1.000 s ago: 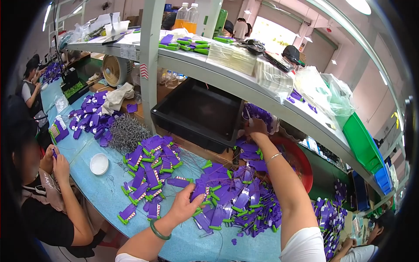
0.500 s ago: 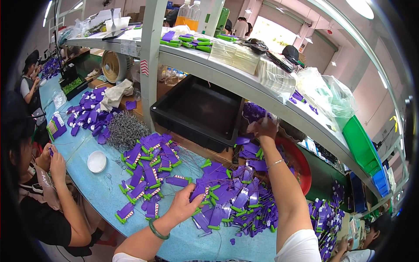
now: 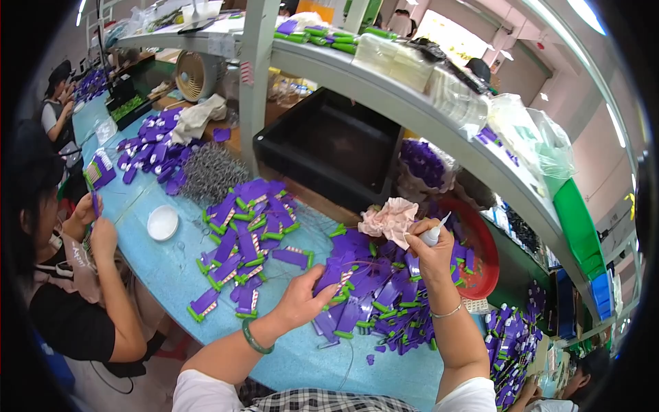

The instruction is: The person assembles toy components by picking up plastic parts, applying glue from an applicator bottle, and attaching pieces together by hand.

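Note:
My left hand (image 3: pixel 299 301) pinches a flat purple plastic piece (image 3: pixel 331 275) with a striped strip and a green end. Above the heap, my right hand (image 3: pixel 434 259) grips a small white squeeze bottle (image 3: pixel 430 237), its thin nozzle tilted up to the right. A crumpled pale pink cloth (image 3: pixel 389 221) lies against the fingers of that hand; whether they also hold it I cannot tell. Beneath both hands spreads a heap of purple pieces with green ends (image 3: pixel 384 302). More such pieces (image 3: pixel 250 237) lie to the left of my left hand.
A black tray (image 3: pixel 329 147) stands behind the heap, under a white shelf (image 3: pixel 384 79). A red basin (image 3: pixel 480 250) is at the right. Farther left are a white bowl (image 3: pixel 163 223), a pile of metal rings (image 3: pixel 214 173) and a co-worker's hands (image 3: pixel 96 226).
My right hand has come back toward me from the bag beyond the heap, now with the squeeze bottle; the pink cloth shows beside it. My left hand still holds the purple piece.

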Demonstrator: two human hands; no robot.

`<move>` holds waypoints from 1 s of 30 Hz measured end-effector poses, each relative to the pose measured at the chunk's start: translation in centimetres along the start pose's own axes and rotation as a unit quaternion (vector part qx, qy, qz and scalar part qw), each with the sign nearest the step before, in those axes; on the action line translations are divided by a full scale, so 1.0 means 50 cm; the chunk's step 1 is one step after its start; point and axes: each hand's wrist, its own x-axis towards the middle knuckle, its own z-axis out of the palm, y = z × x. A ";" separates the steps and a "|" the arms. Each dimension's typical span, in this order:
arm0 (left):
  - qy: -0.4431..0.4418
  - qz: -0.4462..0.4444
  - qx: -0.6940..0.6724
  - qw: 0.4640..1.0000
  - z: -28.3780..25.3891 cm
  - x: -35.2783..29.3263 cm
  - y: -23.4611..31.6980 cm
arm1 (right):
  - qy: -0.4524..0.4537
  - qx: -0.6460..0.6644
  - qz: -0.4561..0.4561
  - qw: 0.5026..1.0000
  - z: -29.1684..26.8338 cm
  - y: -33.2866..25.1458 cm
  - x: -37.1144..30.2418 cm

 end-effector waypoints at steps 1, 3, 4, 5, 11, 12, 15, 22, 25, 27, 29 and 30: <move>-0.008 -0.008 -0.025 1.000 0.002 0.005 0.002 | -0.017 -0.004 0.010 1.000 0.008 0.004 -0.008; -0.009 -0.010 -0.051 0.999 0.007 0.001 -0.010 | -0.066 -0.039 0.023 0.997 0.026 0.011 -0.029; -0.017 -0.005 -0.080 0.997 0.008 0.003 -0.018 | -0.091 -0.056 0.008 0.994 0.038 0.014 -0.036; -0.020 -0.006 -0.076 0.997 0.008 0.002 -0.022 | -0.107 -0.078 0.011 0.991 0.048 0.015 -0.044; -0.051 0.016 0.111 0.992 0.003 -0.009 0.009 | -0.121 -0.127 0.001 0.984 0.090 0.005 -0.054; -0.051 0.015 0.110 0.993 0.003 -0.011 0.014 | -0.144 -0.135 0.011 0.980 0.092 0.011 -0.058; -0.049 0.049 0.154 0.986 0.009 -0.016 0.019 | -0.162 -0.218 -0.050 0.961 0.118 0.006 -0.062; -0.008 0.156 0.200 0.967 0.018 -0.018 0.007 | -0.108 -0.274 -0.167 0.941 0.127 0.020 -0.062; -0.012 0.195 0.223 0.955 0.015 -0.019 0.008 | -0.103 -0.303 -0.154 0.935 0.125 0.014 -0.080; -0.025 0.200 0.229 0.952 0.014 -0.021 0.013 | -0.085 -0.309 -0.153 0.935 0.123 0.015 -0.093; -0.043 0.164 0.248 0.954 0.013 -0.024 0.020 | -0.066 -0.308 -0.158 0.936 0.122 0.009 -0.096; -0.043 0.164 0.247 0.954 0.013 -0.024 0.024 | -0.066 -0.309 -0.158 0.935 0.118 0.014 -0.096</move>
